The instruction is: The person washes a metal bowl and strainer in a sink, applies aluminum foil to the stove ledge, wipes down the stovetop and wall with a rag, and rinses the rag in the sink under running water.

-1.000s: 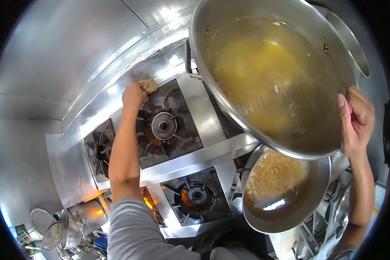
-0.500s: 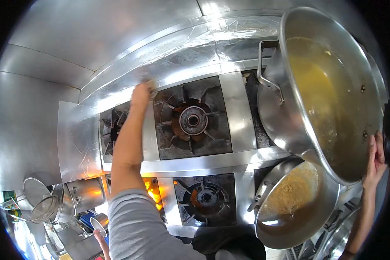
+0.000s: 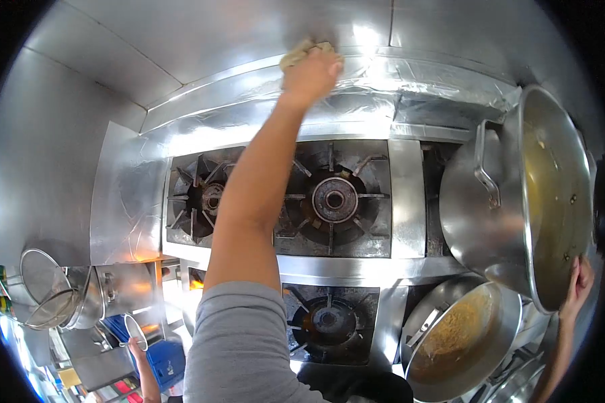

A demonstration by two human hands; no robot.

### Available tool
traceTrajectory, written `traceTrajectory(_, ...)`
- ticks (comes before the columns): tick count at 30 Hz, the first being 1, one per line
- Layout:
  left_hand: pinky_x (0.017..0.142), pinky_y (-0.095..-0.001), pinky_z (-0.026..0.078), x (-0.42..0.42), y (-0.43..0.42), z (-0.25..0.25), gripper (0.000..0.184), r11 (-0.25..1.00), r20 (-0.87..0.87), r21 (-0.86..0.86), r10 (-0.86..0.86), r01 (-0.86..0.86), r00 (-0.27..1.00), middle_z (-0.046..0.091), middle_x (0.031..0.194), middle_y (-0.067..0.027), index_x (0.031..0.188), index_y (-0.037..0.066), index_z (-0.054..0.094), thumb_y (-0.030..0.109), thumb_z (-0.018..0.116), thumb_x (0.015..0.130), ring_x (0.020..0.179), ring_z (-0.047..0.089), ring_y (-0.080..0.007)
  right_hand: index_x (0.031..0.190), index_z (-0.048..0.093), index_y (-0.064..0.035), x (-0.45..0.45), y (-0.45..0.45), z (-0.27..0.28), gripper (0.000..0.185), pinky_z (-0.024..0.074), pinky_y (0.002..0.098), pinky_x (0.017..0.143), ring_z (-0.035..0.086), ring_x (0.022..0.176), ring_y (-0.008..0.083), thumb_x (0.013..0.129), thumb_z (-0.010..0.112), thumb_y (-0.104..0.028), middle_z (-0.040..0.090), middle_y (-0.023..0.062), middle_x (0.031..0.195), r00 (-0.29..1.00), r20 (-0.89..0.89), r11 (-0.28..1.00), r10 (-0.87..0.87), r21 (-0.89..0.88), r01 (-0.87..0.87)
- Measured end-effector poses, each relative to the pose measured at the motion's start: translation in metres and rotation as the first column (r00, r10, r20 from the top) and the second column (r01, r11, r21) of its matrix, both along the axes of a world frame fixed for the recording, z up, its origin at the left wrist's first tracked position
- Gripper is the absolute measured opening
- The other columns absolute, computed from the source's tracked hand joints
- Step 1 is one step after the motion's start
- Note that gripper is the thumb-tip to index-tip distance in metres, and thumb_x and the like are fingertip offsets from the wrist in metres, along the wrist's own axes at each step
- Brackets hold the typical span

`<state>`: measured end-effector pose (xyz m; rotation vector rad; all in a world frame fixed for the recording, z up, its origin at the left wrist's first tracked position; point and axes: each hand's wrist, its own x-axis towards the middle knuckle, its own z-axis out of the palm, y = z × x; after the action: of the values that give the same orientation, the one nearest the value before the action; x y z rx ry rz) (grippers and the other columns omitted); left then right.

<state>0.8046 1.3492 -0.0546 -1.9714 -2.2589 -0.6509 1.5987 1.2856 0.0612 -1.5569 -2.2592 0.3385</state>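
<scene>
My left hand (image 3: pixel 312 74) is closed on a crumpled tan cloth (image 3: pixel 299 55), pressed to the steel back wall just above the foil-covered ledge (image 3: pixel 356 111). My grey-sleeved left arm stretches over the burners. At the far right, my right hand (image 3: pixel 577 285) is at the near rim of a large steel stockpot (image 3: pixel 480 208), thumb and fingers seeming to grip the rim; its grip is partly hidden. Yellowish broth with a few dark bits fills much of the pot.
Iron-grated burners (image 3: pixel 335 199) lie under my arm. A deep pan (image 3: pixel 464 329) with brown residue sits in front of the stockpot. Strainers (image 3: pixel 47 295) and pots stand at lower left. There, another person's hand (image 3: pixel 138 349) holds a small metal pot (image 3: pixel 136 332). Flame shows at lower left.
My left hand has moved right and up with the cloth, from the ledge behind the left burners to the back wall. My view has shifted. My right hand stays at the stockpot.
</scene>
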Motion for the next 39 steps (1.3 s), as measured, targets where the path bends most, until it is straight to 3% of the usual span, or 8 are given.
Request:
traceTrajectory(4, 0.095, -0.0384, 0.048, -0.144, -0.039, -0.029, 0.030, 0.972, -0.021, 0.187, -0.142, 0.143, 0.990, 0.071, 0.114, -0.0024, 0.117, 0.020, 0.069, 0.033, 0.056, 0.094, 0.101, 0.066, -0.0236, 0.119, 0.060, 0.0060, 0.011, -0.004, -0.010, 0.030, 0.0362, 0.0319, 0.105, 0.054, 0.115, 0.0180, 0.102, 0.054, -0.017, 0.058, 0.0133, 0.124, 0.994, 0.107, 0.976, 0.019, 0.213, -0.042)
traceTrajectory(10, 0.081, -0.0360, 0.052, -0.273, -0.142, 0.008, 0.028, 0.652, -0.255, 0.294, 0.758, -0.699, 0.600, 0.070, 0.081, -0.0125, 0.096, -0.002, 0.062, 0.025, 0.064, 0.089, 0.081, 0.067, -0.0235, 0.125, 0.058, 0.0046, 0.053, 0.001, -0.033, 0.032, 0.0356, 0.0320, 0.106, 0.052, 0.119, 0.0186, 0.102, 0.053, -0.017, 0.055, 0.0150, 0.130, 0.996, -0.090, 0.981, 0.016, 0.196, 0.002)
traceTrajectory(12, 0.082, -0.0401, 0.051, -0.259, -0.106, 0.029, 0.027, 0.795, 0.333, 0.481, 0.226, -0.371, 0.916, 0.066, 0.088, -0.0147, 0.092, -0.002, 0.053, 0.022, 0.066, 0.088, 0.084, 0.065, -0.0271, 0.126, 0.057, 0.0047, 0.056, -0.004, -0.034, 0.032, 0.0342, 0.0326, 0.107, 0.052, 0.121, 0.0196, 0.102, 0.053, -0.017, 0.055, 0.0158, 0.131, 0.999, -0.025, 0.966, -0.022, 0.257, 0.027)
traceTrajectory(16, 0.095, -0.0458, 0.042, -0.067, -0.012, 0.054, 0.040, 0.785, -0.221, 0.503, -0.287, 0.361, 0.932, 0.058, 0.105, -0.0122, 0.110, 0.013, 0.063, 0.006, 0.069, 0.072, 0.108, 0.053, -0.0337, 0.123, 0.058, 0.0048, 0.049, 0.003, -0.024, 0.030, 0.0313, 0.0340, 0.110, 0.050, 0.124, 0.0217, 0.102, 0.053, -0.015, 0.054, 0.0172, 0.132, 0.998, 0.067, 0.967, 0.019, 0.252, -0.036)
traceTrajectory(22, 0.089, -0.0465, 0.045, -0.169, -0.067, 0.018, 0.040, 0.888, -0.322, 0.459, 0.141, 0.024, 0.936, 0.065, 0.102, -0.0132, 0.095, 0.012, 0.070, -0.002, 0.074, 0.059, 0.103, 0.058, -0.0345, 0.119, 0.057, 0.0043, 0.046, -0.007, -0.014, 0.026, 0.0325, 0.0351, 0.109, 0.051, 0.121, 0.0210, 0.102, 0.052, -0.014, 0.054, 0.0156, 0.129, 0.986, 0.159, 0.997, -0.055, 0.057, 0.047)
traceTrajectory(26, 0.059, -0.0369, 0.050, -0.244, -0.085, 0.010, 0.009, 0.444, 0.726, 0.590, 0.072, -0.674, 0.683, 0.064, 0.069, -0.0110, 0.075, 0.002, 0.064, -0.006, 0.063, 0.071, 0.063, 0.062, -0.0231, 0.116, 0.057, 0.0046, 0.016, -0.013, -0.002, 0.024, 0.0337, 0.0335, 0.106, 0.052, 0.116, 0.0200, 0.102, 0.053, -0.015, 0.055, 0.0155, 0.127, 0.988, 0.152, 0.995, -0.013, 0.096, -0.001)
traceTrajectory(32, 0.089, -0.0443, 0.043, 0.058, 0.076, 0.026, 0.021, 0.618, 0.378, 0.689, 0.139, -0.378, 0.915, 0.052, 0.102, -0.0204, 0.101, 0.001, 0.058, -0.002, 0.055, 0.081, 0.102, 0.051, -0.0354, 0.077, 0.042, -0.0018, -0.034, -0.014, 0.001, 0.029, 0.0332, 0.0294, 0.071, 0.039, 0.073, 0.0159, 0.101, 0.052, -0.015, 0.038, 0.0043, 0.078, 0.996, 0.084, 0.955, 0.035, 0.291, -0.058)
traceTrajectory(39, 0.088, -0.0477, 0.050, 0.059, 0.035, 0.037, 0.026, 0.953, 0.019, 0.245, -0.190, 0.180, 0.982, 0.060, 0.117, -0.0201, 0.105, 0.002, 0.066, 0.011, 0.063, 0.081, 0.103, 0.061, -0.0373, 0.112, 0.054, 0.0026, 0.003, -0.001, -0.016, 0.020, 0.0346, 0.0317, 0.104, 0.052, 0.109, 0.0175, 0.101, 0.056, -0.013, 0.054, 0.0122, 0.119, 0.996, -0.067, 0.978, -0.052, 0.199, 0.064)
